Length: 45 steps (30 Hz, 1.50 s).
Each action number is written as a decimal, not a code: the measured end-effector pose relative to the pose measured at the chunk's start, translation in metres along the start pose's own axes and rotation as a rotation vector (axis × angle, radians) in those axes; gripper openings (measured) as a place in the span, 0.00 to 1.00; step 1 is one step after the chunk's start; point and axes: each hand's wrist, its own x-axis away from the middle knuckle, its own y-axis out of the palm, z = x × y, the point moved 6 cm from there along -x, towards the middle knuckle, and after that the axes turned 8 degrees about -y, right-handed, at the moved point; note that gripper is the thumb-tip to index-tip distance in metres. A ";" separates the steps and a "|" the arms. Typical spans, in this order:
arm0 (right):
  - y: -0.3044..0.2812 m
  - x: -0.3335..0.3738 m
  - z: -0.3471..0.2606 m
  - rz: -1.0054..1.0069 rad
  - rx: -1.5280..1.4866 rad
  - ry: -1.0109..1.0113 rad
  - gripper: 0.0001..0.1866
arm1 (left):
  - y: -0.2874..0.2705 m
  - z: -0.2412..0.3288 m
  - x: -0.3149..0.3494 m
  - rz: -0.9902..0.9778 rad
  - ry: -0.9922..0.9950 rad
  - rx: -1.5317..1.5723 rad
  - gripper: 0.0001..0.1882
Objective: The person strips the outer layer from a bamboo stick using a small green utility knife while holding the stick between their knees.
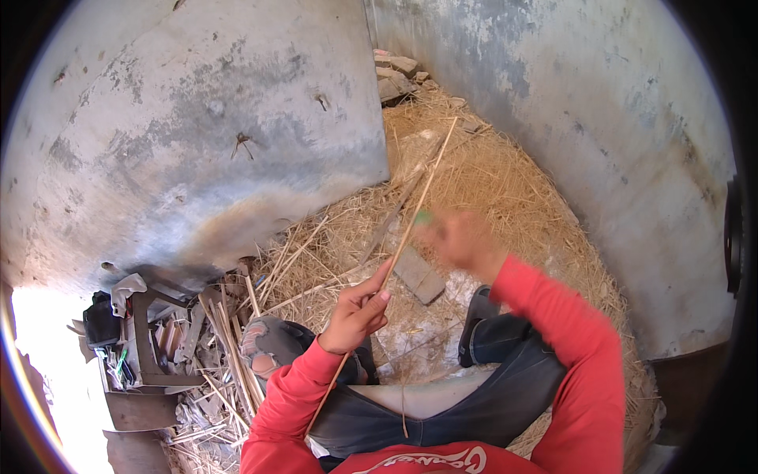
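A long thin wooden strip (433, 177), likely split bamboo, slants from near my lap up and away to the right. My left hand (357, 314) is closed round it, with the index finger stretched along it and the thumb bent near it. My right hand (458, 238) is beside the strip farther up and blurred by motion. At its fingertips shows a small green thing (424, 217), touching or just next to the strip; its kind cannot be made out. The strip's lower end passes by my left forearm toward my thigh.
Straw-like shavings (505, 186) cover the ground before me. A flat grey block (419, 275) lies between my feet, near a dark narrow slat (391, 217). Loose strips (229, 340) and a dark frame (142, 340) stand at left. Stained walls (260, 103) rise ahead and right (624, 158).
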 end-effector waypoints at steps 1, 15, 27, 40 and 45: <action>-0.011 -0.014 0.032 0.002 -0.125 0.132 0.26 | 0.001 0.001 0.000 0.005 0.009 -0.028 0.29; 0.015 0.015 -0.025 -0.108 -0.027 -0.095 0.25 | 0.001 0.004 0.000 0.030 0.001 -0.046 0.28; -0.041 -0.006 0.090 0.091 -0.096 0.410 0.31 | 0.012 0.005 -0.001 -0.016 -0.009 -0.082 0.27; 0.003 0.017 -0.058 -0.307 -0.225 0.067 0.27 | 0.005 -0.002 -0.002 -0.042 -0.091 0.208 0.27; -0.023 -0.006 0.003 -0.122 -0.146 0.201 0.28 | 0.013 0.000 -0.002 -0.054 -0.107 0.176 0.27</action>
